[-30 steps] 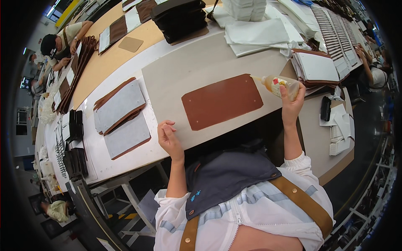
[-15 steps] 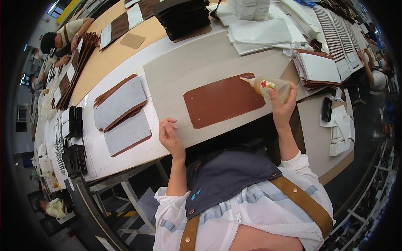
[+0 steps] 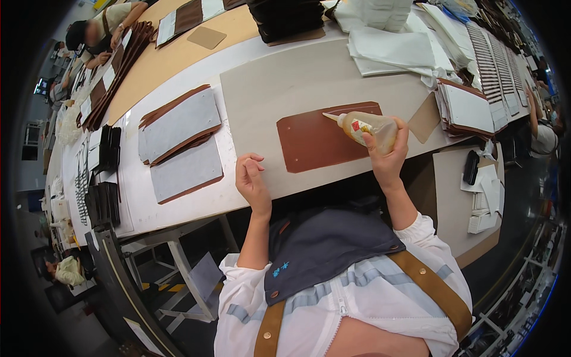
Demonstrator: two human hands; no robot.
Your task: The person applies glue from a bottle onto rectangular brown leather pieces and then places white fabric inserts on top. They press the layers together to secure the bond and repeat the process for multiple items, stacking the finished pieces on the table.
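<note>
A reddish-brown leather panel point(image 3: 321, 146) with clipped corners and small holes near its corners lies flat on a grey board. Over its upper edge, my right hand point(image 3: 388, 149) grips a clear squeeze bottle point(image 3: 360, 126) of yellowish liquid. The bottle is tilted, its thin nozzle pointing left, close to the panel; whether the tip touches cannot be told. Left of the panel, my left hand point(image 3: 252, 179) hovers near the table's front edge, fingers curled in and nothing visible in them. Further left lies a stack of grey-backed brown pieces point(image 3: 181, 126).
A black stack point(image 3: 284, 19) and white sheets point(image 3: 392, 50) stand at the back. White-faced brown pieces point(image 3: 467, 107) are piled at right, above a lower board point(image 3: 455, 196) holding a black object. Another person point(image 3: 101, 35) works at the far left; others appear at the edges.
My right hand has moved the bottle leftward along the panel's upper edge. The whole view has shifted a little. My left hand stays curled beside the panel.
</note>
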